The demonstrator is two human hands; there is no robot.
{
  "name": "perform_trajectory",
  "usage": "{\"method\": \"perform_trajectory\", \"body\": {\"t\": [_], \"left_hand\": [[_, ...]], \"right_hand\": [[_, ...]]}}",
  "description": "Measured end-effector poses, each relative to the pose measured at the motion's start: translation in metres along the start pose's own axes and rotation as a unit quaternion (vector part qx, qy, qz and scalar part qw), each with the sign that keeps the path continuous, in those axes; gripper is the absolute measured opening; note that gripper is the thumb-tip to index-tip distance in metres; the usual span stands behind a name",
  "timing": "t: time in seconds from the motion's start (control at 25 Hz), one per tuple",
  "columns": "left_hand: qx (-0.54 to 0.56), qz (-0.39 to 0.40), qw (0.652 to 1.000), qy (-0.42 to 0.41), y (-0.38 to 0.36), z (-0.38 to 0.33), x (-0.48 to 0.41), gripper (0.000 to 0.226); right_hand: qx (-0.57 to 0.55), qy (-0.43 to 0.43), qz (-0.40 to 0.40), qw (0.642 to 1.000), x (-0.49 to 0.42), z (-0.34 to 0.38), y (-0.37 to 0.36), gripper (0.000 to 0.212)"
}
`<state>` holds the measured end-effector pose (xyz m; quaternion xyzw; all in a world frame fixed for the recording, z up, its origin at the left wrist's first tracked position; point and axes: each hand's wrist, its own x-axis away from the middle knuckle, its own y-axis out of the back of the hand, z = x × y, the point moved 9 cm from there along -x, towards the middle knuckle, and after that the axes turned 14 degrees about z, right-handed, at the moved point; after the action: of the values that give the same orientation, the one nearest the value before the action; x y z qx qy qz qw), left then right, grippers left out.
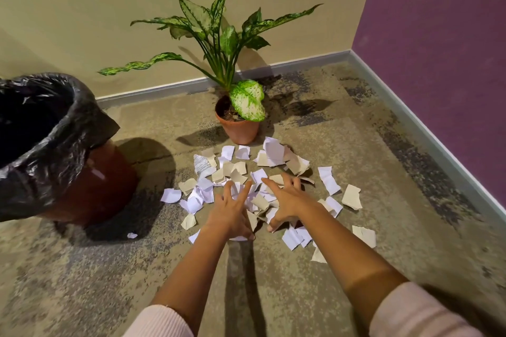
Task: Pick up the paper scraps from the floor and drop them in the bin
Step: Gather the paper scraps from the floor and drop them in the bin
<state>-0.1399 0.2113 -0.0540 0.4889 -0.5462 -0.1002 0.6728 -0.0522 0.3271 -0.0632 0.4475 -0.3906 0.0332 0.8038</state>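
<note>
Several torn paper scraps (pixel 273 157), white and beige, lie scattered on the speckled floor in front of a potted plant. My left hand (pixel 230 210) and my right hand (pixel 284 200) rest side by side on the middle of the pile, fingers spread and pressing down on the scraps. Neither hand has lifted any paper. The bin (pixel 90 183), brown and lined with a black plastic bag (pixel 41 150), stands at the left with its mouth open, about an arm's width from the pile. One small scrap (pixel 132 235) lies alone near the bin's base.
A potted plant (pixel 241 126) in a terracotta pot stands just behind the scraps, its long leaves spreading left and right. The beige wall and purple wall (pixel 438 63) meet in a corner at the back right. Bare floor lies in front of the pile.
</note>
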Motion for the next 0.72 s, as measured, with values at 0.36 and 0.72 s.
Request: {"method": "perform_trajectory", "body": {"t": [0.36,0.72], "left_hand": [[0.085,-0.019,0.996,0.006,0.011,0.008,-0.013,0.072],[0.193,-0.141,0.971,0.024,0.027,0.017,0.004,0.019]], "right_hand": [[0.025,0.004,-0.041,0.999,-0.011,0.005,0.012,0.073],[-0.029,0.026,-0.18,0.983,0.006,0.002,0.017,0.035]]}}
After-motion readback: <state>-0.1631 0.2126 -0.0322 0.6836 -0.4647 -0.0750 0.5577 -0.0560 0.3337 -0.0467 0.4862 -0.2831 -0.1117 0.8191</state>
